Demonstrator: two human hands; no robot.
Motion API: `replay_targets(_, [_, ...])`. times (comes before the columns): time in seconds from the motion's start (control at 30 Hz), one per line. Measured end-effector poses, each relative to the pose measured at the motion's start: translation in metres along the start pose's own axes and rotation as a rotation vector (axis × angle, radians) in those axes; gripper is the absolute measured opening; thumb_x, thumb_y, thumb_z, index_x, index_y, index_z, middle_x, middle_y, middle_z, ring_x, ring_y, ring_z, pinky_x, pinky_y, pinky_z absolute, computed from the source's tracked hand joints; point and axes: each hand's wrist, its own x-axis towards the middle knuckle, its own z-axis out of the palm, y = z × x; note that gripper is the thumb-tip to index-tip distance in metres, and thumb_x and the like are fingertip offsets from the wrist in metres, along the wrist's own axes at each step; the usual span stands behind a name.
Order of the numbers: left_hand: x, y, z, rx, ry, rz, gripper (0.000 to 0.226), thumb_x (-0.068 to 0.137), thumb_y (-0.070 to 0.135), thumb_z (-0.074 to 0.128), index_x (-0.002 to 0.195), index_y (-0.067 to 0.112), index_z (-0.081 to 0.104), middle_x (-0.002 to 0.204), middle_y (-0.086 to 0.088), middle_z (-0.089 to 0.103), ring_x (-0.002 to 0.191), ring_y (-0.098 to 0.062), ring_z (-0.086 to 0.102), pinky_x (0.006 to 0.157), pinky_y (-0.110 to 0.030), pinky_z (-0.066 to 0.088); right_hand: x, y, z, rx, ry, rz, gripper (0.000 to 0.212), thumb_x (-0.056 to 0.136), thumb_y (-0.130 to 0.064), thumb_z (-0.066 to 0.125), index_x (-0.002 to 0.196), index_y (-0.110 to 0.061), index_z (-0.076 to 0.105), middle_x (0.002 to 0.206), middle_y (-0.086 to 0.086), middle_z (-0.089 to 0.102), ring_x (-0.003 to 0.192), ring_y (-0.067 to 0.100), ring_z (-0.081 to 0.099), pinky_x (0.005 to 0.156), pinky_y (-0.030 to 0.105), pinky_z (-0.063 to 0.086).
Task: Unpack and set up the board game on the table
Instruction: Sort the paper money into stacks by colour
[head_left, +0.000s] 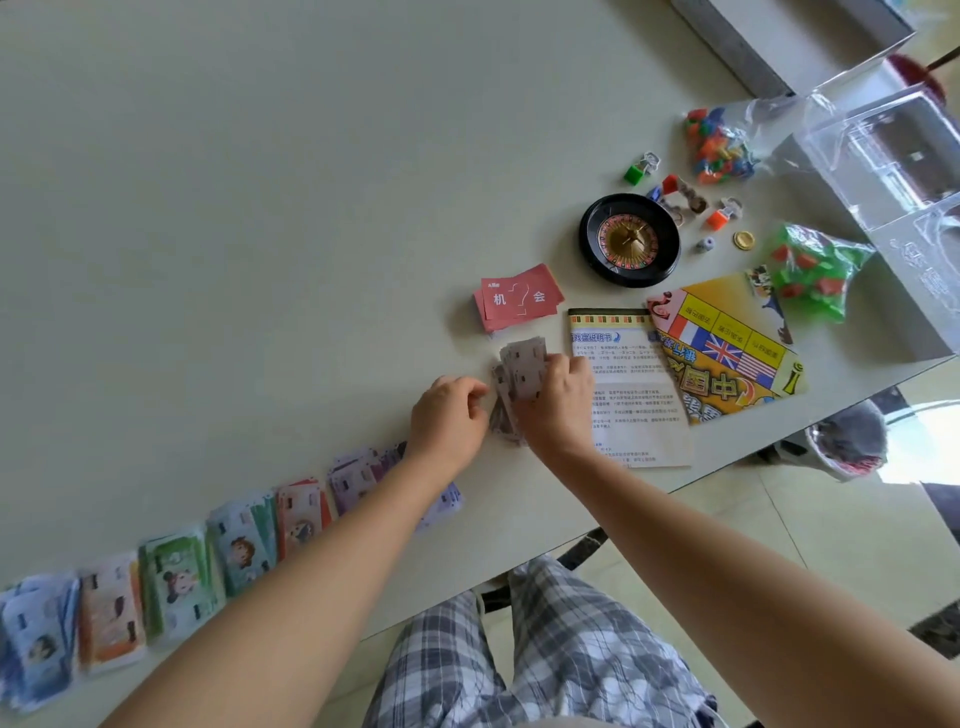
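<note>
Sorting of play money is judged the step in hand. A fan of grey notes (522, 364) is gripped in the right hand (558, 400), near the red cards (519, 299). The left hand (449, 418), loosely curled, is held just beside the fan's left edge; whether a note is pinched can't be told. Next, the notes prob. need squaring & laying at the end of the row of sorted piles (176, 577).
</note>
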Motion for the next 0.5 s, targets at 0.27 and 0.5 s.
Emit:
replay_targets(0.27, [-0.009, 0.003, 0.001, -0.074, 0.024, -0.117, 0.028, 0.09, 0.014, 0.053, 0.115, 0.016, 0.067, 0.112, -0.003, 0.07, 0.104, -0.024, 0.063, 0.089, -0.029, 0.048, -0.012, 0.003, 0.01, 0.073, 0.0, -0.152, 0.052, 0.072, -0.002, 0.07, 0.122, 0.0, 0.054, 0.115, 0.019, 0.048, 0.102, 0.035, 0.048, 0.083, 0.032, 0.037])
replay_targets(0.5, [-0.027, -0.006, -0.003, -0.06, 0.15, -0.212, 0.021, 0.088, 0.011, 0.052, 0.102, 0.019, 0.066, 0.103, -0.001, 0.069, 0.096, -0.023, 0.061, 0.077, -0.025, 0.04, -0.028, 0.003, 0.022, 0.113, -0.171, -0.329, 0.052, 0.079, -0.016, 0.073, 0.126, -0.004, 0.054, 0.118, 0.017, 0.055, 0.107, 0.031, 0.052, 0.079, 0.021, 0.032])
